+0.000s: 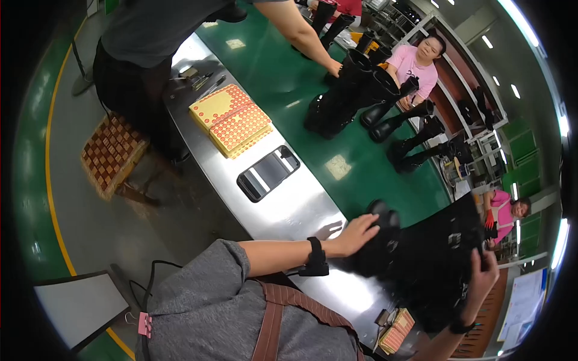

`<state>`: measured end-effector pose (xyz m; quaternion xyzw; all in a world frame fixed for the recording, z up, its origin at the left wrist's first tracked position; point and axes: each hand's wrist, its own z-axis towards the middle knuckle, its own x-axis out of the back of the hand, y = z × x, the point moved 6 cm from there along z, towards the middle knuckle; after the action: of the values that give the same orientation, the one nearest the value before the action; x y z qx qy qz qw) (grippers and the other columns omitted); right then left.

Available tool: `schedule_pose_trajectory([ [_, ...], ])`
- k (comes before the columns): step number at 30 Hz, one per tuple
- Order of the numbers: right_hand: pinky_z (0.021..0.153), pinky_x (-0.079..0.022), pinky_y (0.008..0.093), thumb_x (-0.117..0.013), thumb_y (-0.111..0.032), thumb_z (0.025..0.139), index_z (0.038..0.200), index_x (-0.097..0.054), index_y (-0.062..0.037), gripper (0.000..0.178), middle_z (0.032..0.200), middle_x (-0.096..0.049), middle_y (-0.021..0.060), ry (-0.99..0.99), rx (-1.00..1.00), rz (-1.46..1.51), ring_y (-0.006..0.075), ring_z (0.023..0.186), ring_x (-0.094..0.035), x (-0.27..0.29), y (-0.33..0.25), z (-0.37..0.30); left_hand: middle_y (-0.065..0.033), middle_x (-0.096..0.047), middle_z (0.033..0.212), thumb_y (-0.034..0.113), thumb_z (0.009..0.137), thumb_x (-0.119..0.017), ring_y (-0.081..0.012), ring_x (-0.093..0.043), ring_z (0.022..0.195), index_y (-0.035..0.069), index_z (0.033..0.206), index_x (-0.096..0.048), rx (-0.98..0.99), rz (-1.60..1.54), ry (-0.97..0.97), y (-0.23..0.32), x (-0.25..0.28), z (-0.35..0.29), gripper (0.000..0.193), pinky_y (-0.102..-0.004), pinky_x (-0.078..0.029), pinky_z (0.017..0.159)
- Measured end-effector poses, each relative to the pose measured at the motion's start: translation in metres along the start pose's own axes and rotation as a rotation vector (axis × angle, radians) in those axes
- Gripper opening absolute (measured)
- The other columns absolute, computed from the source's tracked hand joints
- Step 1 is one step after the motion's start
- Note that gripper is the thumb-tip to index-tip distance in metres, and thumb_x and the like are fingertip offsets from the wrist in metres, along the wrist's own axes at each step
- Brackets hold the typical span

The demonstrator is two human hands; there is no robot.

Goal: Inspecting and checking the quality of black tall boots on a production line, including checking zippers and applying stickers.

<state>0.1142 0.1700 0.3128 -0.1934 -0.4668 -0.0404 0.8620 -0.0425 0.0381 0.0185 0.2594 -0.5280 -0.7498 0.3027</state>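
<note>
Wide view from my remote seat, clock hours read about the center. At four o'clock I had the black boots (pixel 421 253), blurred, slanting over the steel tabletop (pixel 310 204); whether they touched it I could not tell. Two rounded toes pointed to eleven o'clock, and the shafts reached toward three. The left hand (pixel 356 236) lay against the boots near the toes, fingers extended; I could not tell whether it gripped. The right hand (pixel 483 275) grasped the shafts' outer edge, its fingers bent over the black material. At five o'clock, a small yellow pack (pixel 397 332) lay on the tabletop beside the shafts. Just left of center I noted the phone (pixel 268 173), flat on the steel, and beyond it, toward half past ten, the stack of red-dotted yellow sheets (pixel 232 122). On the green surface (pixel 289 78), standing boots (pixel 355 90) occupied one o'clock; a co-worker in pink (pixel 415 69) was behind them. A checkered stool (pixel 114 150) stood at nine o'clock.
</note>
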Motion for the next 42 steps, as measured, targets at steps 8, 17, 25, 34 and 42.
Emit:
schedule_pose_trajectory([
  [8, 0.051, -0.026, 0.0243, -0.068, -0.013, 0.087, 0.074, -0.049, 0.0018, 0.028, 0.066, -0.039, -0.0024, 0.045, -0.071, -0.025, 0.0062, 0.061, -0.032, -0.001, -0.016, -0.023, -0.0146, -0.032, 0.149, 0.040, 0.101, -0.032, -0.0385, -0.021, 0.139, 0.008, 0.142, -0.035, -0.138, 0.339, -0.424, 0.004, -0.027, 0.001, 0.052, -0.0448, -0.017, 0.115],
  [17, 0.057, -0.031, 0.0228, -0.064, -0.017, 0.090, 0.075, -0.050, 0.0001, 0.027, 0.066, -0.043, -0.0030, 0.096, -0.079, -0.038, 0.0063, 0.064, -0.036, -0.009, -0.002, -0.015, -0.0187, -0.046, 0.138, 0.038, 0.097, -0.043, -0.0356, -0.034, 0.134, -0.003, 0.122, -0.055, -0.012, -0.139, -0.334, -0.007, -0.001, 0.000, 0.050, -0.0403, -0.028, 0.111],
  [25, 0.060, -0.033, 0.0236, -0.063, -0.019, 0.091, 0.076, -0.051, 0.0007, 0.028, 0.068, -0.044, -0.0015, 0.112, -0.140, -0.042, 0.0080, 0.066, -0.038, -0.010, 0.017, -0.009, -0.0195, -0.034, 0.147, 0.031, 0.087, -0.058, -0.0324, -0.025, 0.140, -0.002, 0.133, -0.045, -0.049, 0.007, -0.293, -0.008, -0.008, -0.012, 0.058, -0.0392, -0.022, 0.115],
  [34, 0.069, -0.041, 0.0261, -0.063, -0.019, 0.091, 0.100, -0.054, -0.0008, 0.022, 0.082, -0.054, 0.0045, 0.165, -0.057, -0.169, 0.0129, 0.074, -0.049, -0.014, -0.042, -0.024, -0.0252, -0.024, 0.149, 0.044, 0.076, -0.070, -0.0391, -0.018, 0.141, 0.001, 0.143, -0.029, -0.108, 0.112, -0.372, 0.010, -0.003, -0.014, 0.090, -0.0441, -0.018, 0.115],
  [42, 0.089, -0.043, 0.0339, -0.068, -0.021, 0.086, 0.132, -0.046, -0.0061, 0.053, 0.113, -0.058, 0.0116, 0.237, 0.097, -0.124, 0.0236, 0.097, -0.053, -0.005, -0.075, -0.039, -0.0247, -0.012, 0.152, 0.051, 0.056, -0.084, -0.0432, -0.014, 0.140, 0.010, 0.150, -0.008, -0.259, 0.327, -0.394, 0.075, -0.017, -0.036, 0.128, -0.0557, -0.015, 0.112],
])
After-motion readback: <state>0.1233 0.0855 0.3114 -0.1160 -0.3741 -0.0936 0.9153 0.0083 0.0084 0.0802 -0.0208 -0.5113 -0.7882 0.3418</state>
